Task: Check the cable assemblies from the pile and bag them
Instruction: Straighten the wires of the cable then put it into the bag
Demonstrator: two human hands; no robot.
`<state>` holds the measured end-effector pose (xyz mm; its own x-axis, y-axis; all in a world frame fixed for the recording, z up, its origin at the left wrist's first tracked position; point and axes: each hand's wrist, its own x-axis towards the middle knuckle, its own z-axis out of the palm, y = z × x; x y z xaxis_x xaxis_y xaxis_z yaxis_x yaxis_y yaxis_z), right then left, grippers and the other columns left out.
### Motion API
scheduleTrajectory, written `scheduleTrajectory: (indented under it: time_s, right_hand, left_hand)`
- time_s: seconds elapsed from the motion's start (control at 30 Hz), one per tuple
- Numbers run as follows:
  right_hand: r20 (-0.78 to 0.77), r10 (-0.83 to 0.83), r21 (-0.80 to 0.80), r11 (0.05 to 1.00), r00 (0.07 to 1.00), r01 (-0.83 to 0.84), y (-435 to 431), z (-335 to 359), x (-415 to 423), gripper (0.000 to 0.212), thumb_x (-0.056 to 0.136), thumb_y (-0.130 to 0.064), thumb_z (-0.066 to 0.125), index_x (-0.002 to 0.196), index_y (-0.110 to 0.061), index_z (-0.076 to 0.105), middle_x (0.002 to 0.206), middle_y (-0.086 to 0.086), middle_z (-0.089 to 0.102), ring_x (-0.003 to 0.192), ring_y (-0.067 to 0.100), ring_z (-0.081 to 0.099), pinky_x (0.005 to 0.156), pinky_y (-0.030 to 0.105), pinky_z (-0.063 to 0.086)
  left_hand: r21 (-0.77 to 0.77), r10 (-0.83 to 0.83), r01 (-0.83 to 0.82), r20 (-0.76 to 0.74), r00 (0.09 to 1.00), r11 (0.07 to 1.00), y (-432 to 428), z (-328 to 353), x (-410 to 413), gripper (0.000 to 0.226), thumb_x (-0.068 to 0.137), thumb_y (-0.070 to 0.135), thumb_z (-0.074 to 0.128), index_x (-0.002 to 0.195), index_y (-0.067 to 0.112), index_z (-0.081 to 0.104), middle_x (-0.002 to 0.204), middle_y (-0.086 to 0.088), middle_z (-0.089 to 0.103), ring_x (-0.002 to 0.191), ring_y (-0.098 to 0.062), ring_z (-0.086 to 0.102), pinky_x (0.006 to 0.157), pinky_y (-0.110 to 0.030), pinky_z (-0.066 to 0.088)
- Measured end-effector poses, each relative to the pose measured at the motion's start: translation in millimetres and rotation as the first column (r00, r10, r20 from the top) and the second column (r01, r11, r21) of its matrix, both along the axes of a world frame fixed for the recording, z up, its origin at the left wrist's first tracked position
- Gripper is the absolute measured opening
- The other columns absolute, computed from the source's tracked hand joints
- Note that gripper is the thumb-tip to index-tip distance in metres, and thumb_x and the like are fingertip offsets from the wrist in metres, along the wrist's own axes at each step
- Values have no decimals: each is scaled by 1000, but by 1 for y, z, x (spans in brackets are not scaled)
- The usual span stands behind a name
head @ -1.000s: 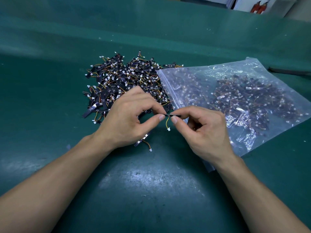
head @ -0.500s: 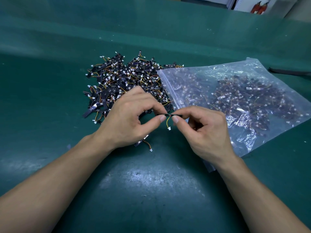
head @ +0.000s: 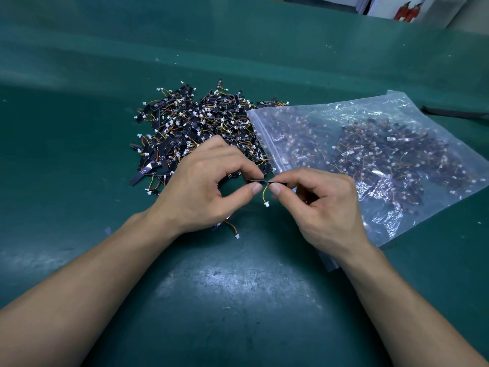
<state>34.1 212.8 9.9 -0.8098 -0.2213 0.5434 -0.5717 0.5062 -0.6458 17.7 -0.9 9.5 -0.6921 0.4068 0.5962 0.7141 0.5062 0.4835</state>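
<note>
1. Work surface: a dark green mat covers the bench. It shows scuffed, lighter patches close to the person.
2. Pile: a loose heap of cable assemblies lies on the mat beyond the left hand. Each unit is a short black strip with thin yellow and orange wires ending in a small white connector.
3. Bag: a clear zip-type plastic bag lies flat on the mat to the right of the pile. Its left edge touches or overlaps the pile's right edge. It already holds many assemblies of the same type.
4. Left hand: thumb and index finger are pressed together on the left end of one cable assembly. The remaining fingers are curled above the pile's near edge.
5. Right hand: thumb and index finger pinch the right end of the same black strip. The remaining fingers are curled into the palm. The hand sits over the near left corner of the bag.
6. Held unit: the strip is roughly level between the two hands, above the mat, in front of the pile and just left of the bag. A yellow wire hangs from its middle, ending in a white connector clear of both hands.
7. Second assembly: its wire and white connector protrude from under the left wrist, resting on the mat.
8. Background: two red fire extinguishers stand beyond the far right of the bench.
</note>
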Motion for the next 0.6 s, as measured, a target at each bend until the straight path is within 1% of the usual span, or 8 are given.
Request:
scheduleTrajectory:
  time_s: [0.1, 0.2, 0.27, 0.37, 0.47, 0.6]
  right_hand:
    - [19, 3, -5, 1000, 1000, -3, 0, -1, 0, 1, 87, -15, 77, 87, -15, 78, 70, -12, 67, 50, 13, 49, 53, 13, 36]
    - [43, -12, -21, 1000, 999, 12, -1, -2, 1, 7, 85, -19, 78, 92, -19, 78, 71, -17, 65, 46, 14, 46, 52, 11, 33]
    - [63, -11, -41, 999, 998, 14, -1, -2, 1, 9, 84, -21, 78, 93, -19, 78, 72, -17, 66, 45, 15, 45, 51, 11, 33]
    - [47, -5, -19, 1000, 999, 6, 0, -2, 1, 2, 86, -17, 77, 87, -17, 78, 70, -15, 66, 47, 15, 48, 51, 14, 35]
    - [16, -8, -5, 1000, 1000, 8, 0, -1, 0, 3, 86, -13, 77, 84, -13, 78, 70, -17, 64, 50, 13, 49, 53, 13, 35]
    - [10, -10, -4, 1000, 1000, 10, 0, 0, 0, 3, 86, -13, 77, 84, -13, 78, 69, -18, 64, 50, 13, 49, 53, 13, 35]
  left_hand:
    - [-2, -2, 2, 1, 1000, 1000, 0, 1, 0, 6, 89, 16, 74, 87, 11, 76, 84, 4, 71, 80, -26, 57, 74, -41, 48]
    - [-11, 2, -3, -13, 1000, 1000, 0, 1, 0, 8, 90, 15, 73, 85, 9, 75, 83, 2, 70, 79, -27, 57, 73, -43, 48]
    - [-10, 6, -6, -15, 1000, 1000, 0, 1, 0, 8, 90, 14, 73, 85, 9, 74, 83, 2, 71, 79, -26, 57, 73, -43, 48]
    - [-7, 10, -10, -11, 1000, 1000, 0, 0, 0, 7, 91, 15, 73, 85, 11, 75, 83, 3, 71, 79, -26, 57, 74, -42, 48]
    - [0, -2, 2, -2, 1000, 1000, 0, 0, 0, 5, 89, 16, 74, 88, 12, 76, 85, 4, 71, 80, -26, 57, 75, -40, 48]
    - [-1, -1, 1, 10, 1000, 1000, -1, 0, 0, 5, 89, 17, 75, 89, 12, 76, 85, 4, 71, 81, -25, 57, 75, -40, 48]
